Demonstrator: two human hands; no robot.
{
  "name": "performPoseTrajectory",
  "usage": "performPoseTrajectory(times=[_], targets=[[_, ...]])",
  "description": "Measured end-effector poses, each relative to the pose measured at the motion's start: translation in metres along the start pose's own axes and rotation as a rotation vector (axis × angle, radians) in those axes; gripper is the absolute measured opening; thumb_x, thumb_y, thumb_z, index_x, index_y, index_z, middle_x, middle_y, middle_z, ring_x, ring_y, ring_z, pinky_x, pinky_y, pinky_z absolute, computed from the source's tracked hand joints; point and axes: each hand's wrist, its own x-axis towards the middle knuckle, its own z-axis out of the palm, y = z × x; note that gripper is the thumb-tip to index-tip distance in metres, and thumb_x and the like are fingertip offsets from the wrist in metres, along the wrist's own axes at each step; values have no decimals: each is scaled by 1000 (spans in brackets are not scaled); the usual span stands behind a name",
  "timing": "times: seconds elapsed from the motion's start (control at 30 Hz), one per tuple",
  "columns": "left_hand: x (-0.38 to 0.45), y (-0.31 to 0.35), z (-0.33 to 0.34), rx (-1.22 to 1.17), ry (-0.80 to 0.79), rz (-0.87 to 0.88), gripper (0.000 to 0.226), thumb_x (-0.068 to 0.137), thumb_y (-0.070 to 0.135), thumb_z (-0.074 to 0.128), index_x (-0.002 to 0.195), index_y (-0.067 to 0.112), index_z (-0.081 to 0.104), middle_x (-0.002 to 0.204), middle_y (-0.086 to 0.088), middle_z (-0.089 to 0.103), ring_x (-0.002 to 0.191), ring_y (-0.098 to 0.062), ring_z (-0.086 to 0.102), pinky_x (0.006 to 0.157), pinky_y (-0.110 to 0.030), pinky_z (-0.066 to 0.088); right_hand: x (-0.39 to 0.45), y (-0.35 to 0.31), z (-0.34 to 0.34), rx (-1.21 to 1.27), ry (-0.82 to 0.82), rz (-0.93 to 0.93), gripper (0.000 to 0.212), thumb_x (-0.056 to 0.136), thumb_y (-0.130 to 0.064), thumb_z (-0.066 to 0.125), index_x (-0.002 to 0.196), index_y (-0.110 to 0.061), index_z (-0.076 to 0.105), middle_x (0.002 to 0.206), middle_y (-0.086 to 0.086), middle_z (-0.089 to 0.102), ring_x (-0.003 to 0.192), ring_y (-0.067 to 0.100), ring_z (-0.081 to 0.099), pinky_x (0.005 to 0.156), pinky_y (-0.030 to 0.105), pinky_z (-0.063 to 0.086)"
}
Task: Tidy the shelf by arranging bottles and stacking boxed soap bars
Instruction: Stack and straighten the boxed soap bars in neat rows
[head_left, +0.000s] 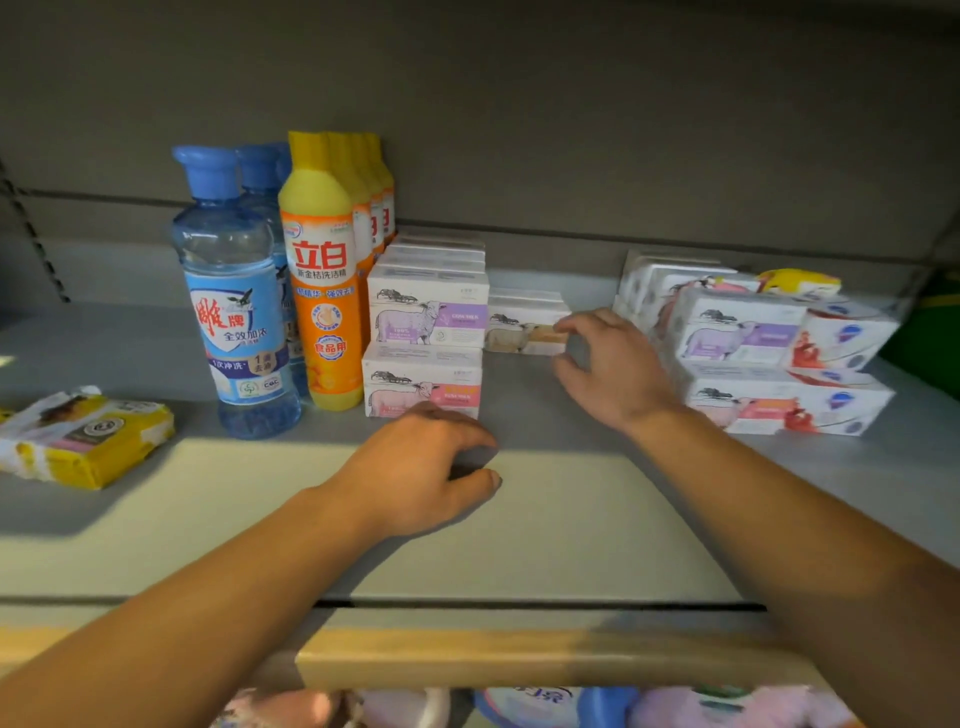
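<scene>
The right hand (615, 364) reaches over the grey shelf (545, 525), its grip of thumb and fingers curled apart around the near end of a low beige soap box (522, 332); whether the fingertips actually touch the cardboard cannot be told. Left of that grip stands a two-high stack of soap boxes (426, 345), matte white card with sheep prints, purple above pink, with more boxes rowed behind. The left hand (421, 467) hovers just before the stack's lower box, its grip loosely curled on nothing. Further left are an opaque orange and yellow bottle (322, 280) and a clear blue bottle (234, 296), both upright with others lined behind them. Right of the right grip lies a looser heap of glossy boxes (763, 353), crowding the wrist. Bare shelf lies between the hands and toward the front lip (519, 657). Far left sits a crinkled yellow wrapped pack (83, 441).
</scene>
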Motion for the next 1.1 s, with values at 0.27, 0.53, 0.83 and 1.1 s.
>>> performPoseTrajectory(times=[0.27,0.53,0.83,1.1], targets=[[16,24,3,-75,-9,-98,39,83,43,68,117,24,67,115,7,69,107,-14,61,86,-21,45,-73,44,-52,-6,244,72,24,83,-13,67,106,-14,72,110,9,65,103,33,58,87,28,40],[50,49,30,-278,71,-209,36,87,34,67,122,24,65,116,7,69,103,-7,64,97,-26,47,-81,117,-64,-352,-77,278,67,89,-39,62,148,-19,39,154,5,35,142,30,27,118,37,19],[48,46,34,-373,133,-177,29,84,31,71,111,22,69,102,8,71,90,-3,65,88,-20,50,-81,110,-77,-5,5,242,43,80,-7,76,118,-20,60,122,5,48,120,26,46,95,25,36],[43,42,17,-691,226,-231,55,78,46,70,128,28,56,116,10,67,103,-6,65,94,-27,48,-70,32,-75,628,-13,142,38,69,-7,85,90,-33,65,102,-2,66,92,15,63,81,26,50]])
